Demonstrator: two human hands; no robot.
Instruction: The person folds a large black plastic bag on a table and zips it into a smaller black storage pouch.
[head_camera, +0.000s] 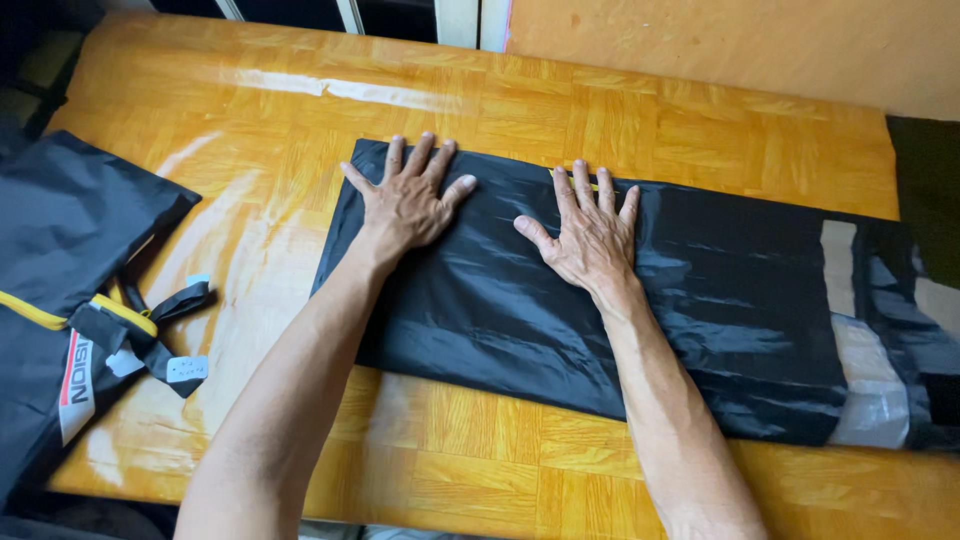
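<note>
Neither hand has a grip on anything: the left hand (405, 200) and the right hand (588, 233) both lie flat, palms down and fingers spread wide, pressing on the folded black garment (560, 300). It looks like a thin, shiny nylon piece, perhaps a rain jacket, folded into a long band. It lies across the middle of the wooden worktop (620, 110), its long axis running left to right and tilted slightly, the left end farther from the person and the right end nearer. The hands sit on the left half, near the far edge, with the fingers pointing away from the body. At the right end a grey reflective strip (870, 380) crosses the fabric. To flatten such slick cloth well, I judge the palms should keep even pressure and sweep along the long axis, so that trapped air escapes at the ends and the fold does not slide. Well apart, at the left edge of the worktop, lies a black bag (60, 250) with yellow trim and a dangling strap (150, 320).
</note>
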